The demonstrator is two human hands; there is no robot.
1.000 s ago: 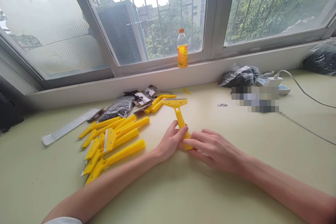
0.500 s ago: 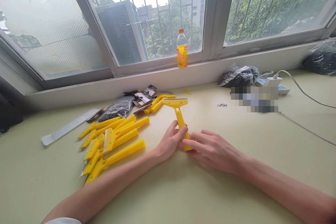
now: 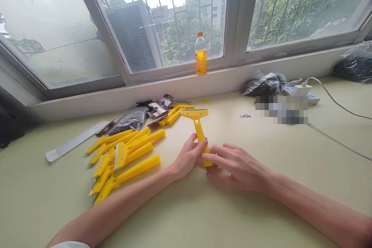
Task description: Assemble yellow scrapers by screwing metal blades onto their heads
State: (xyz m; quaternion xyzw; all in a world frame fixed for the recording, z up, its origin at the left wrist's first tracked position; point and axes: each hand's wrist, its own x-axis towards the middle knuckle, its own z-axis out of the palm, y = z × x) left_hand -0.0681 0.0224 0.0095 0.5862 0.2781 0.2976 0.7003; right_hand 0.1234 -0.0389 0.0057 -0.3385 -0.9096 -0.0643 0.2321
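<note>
A yellow scraper (image 3: pixel 198 127) with a metal blade across its top stands tilted between my hands, blade end away from me. My left hand (image 3: pixel 188 155) is closed round the lower handle, thumb across the front. At the handle's bottom end is my right hand (image 3: pixel 232 164), fingers bent against it; a small dark piece shows by its fingertips, too small to name. Several more yellow scrapers (image 3: pixel 139 166) lie in a pile left of my hands, blades toward the left. A few small metal parts (image 3: pixel 245 116) sit on the table beyond my right hand.
Behind the pile are a bag of black items (image 3: pixel 130 119), printed cards (image 3: pixel 159 108) and a clear strip (image 3: pixel 77 140). An orange drink bottle (image 3: pixel 200 56) stands on the sill. At the right are another black bag (image 3: pixel 264 84), a power strip (image 3: pixel 315 99) and cables.
The fingers of my right hand have shifted slightly at the handle's bottom end, and a small dark piece now shows there. My left hand keeps its hold on the scraper.
</note>
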